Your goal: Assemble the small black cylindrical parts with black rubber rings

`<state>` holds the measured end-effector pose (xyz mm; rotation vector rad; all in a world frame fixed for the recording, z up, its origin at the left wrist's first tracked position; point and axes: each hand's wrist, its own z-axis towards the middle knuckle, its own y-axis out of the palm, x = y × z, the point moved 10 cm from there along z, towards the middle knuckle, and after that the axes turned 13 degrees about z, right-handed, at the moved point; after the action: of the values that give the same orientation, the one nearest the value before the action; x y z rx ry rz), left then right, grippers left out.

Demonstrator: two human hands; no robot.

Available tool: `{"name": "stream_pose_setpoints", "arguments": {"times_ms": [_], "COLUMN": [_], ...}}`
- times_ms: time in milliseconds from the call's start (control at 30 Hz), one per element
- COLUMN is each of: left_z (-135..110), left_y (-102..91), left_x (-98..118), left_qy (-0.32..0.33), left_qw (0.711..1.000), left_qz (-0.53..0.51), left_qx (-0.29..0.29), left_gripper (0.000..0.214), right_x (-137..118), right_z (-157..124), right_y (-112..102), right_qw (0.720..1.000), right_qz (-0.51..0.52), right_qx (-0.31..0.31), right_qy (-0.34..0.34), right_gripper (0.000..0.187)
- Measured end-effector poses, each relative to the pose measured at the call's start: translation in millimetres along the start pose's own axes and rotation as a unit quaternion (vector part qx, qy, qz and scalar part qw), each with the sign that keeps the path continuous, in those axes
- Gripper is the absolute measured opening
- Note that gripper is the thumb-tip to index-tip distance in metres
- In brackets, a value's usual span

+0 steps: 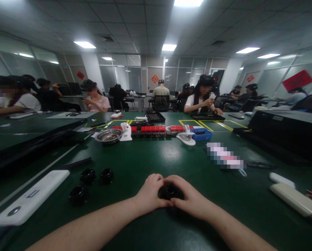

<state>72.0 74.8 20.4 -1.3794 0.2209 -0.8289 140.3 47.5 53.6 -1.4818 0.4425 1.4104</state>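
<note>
- Encircling one black round part [169, 194]: left hand [150, 192] and right hand [190, 195], curved, tips meeting; grip could not be told.
- Part lay between hands, neither nearer.

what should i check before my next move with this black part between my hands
1. Both hands at the part: ok, left hand and right hand curve around the black part.
2. Firm grip by the fingers: cannot tell, contact is partly hidden.
3. One hand free: not ok, both are at the part.
4. Underside of the part: cannot tell, out of view.
5. Three other black parts apart from the hands: ok, they sit to the left.
</note>
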Motion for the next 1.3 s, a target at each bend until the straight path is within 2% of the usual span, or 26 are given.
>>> {"name": "stream_pose_setpoints", "arguments": {"times_ms": [100, 200, 300, 367, 500, 600, 767, 867, 900, 1000, 1100, 1200, 1300], "left_z": [0.1, 0.2, -0.1, -0.4, -0.5, -0.2, -0.6, -0.6, -0.5, -0.2, -0.2, -0.6, -0.6], "left_y": [-1.2, -1.7, -1.4, -1.2, -1.1, -2.1, -3.8, -2.8, -2.3, -0.8, -1.0, -2.2, -2.2], "left_x": [-0.4, -0.2, 1.1, 2.0, 2.5, 2.1, 3.1, 3.6, 3.3, 1.6, 0.6, 1.4, 2.2], "left_qy": [-0.004, -0.005, -0.002, 0.0, 0.003, 0.0, -0.006, -0.001, 0.001, 0.003, 0.0, -0.002, -0.001], "left_qw": [1.0, 1.0, 1.0, 1.0, 1.0, 1.0, 1.0, 1.0, 1.0, 1.0, 1.0, 1.0, 1.0], "left_qz": [-0.001, -0.001, -0.001, -0.001, -0.002, -0.001, 0.002, 0.001, 0.001, 0.0, 0.001, 0.003, 0.005], "left_qx": [-0.001, -0.002, -0.001, -0.001, -0.002, -0.002, 0.0, 0.0, 0.001, 0.0, 0.0, 0.001, 0.001], "left_gripper": [0.04, 0.04, 0.037, 0.038, 0.043, 0.037, 0.039, 0.042, 0.044, 0.045, 0.041, 0.039, 0.038], "right_x": [7.8, 13.0, 11.3, 6.4, 0.1, 9.0, 13.8, 7.4, 5.5, 6.7, 16.8, 17.6, 11.6], "right_z": [-1.8, -2.3, -0.3, 1.0, -0.9, -3.0, -2.2, 1.2, 1.7, 0.3, -2.5, -2.8, -0.2], "right_y": [-9.4, -16.1, -14.2, -8.3, 3.1, -3.1, -17.9, -13.1, -9.1, -0.6, -5.7, -14.2, -16.7], "right_qw": [0.998, 0.994, 0.994, 0.997, 1.0, 1.0, 0.993, 0.997, 0.999, 0.999, 0.997, 0.995, 0.993], "right_qz": [-0.017, -0.048, -0.07, -0.057, 0.007, -0.002, -0.062, -0.047, -0.025, 0.038, 0.032, -0.017, -0.059], "right_qx": [0.051, 0.087, 0.074, 0.04, -0.02, 0.018, 0.093, 0.062, 0.039, -0.003, 0.033, 0.084, 0.095], "right_qy": [0.025, 0.034, 0.028, 0.014, -0.005, 0.023, 0.034, 0.012, 0.006, 0.017, 0.059, 0.059, 0.038], "right_gripper": [0.049, 0.042, 0.031, 0.027, 0.053, 0.06, 0.033, 0.02, 0.025, 0.053, 0.062, 0.049, 0.029]}}
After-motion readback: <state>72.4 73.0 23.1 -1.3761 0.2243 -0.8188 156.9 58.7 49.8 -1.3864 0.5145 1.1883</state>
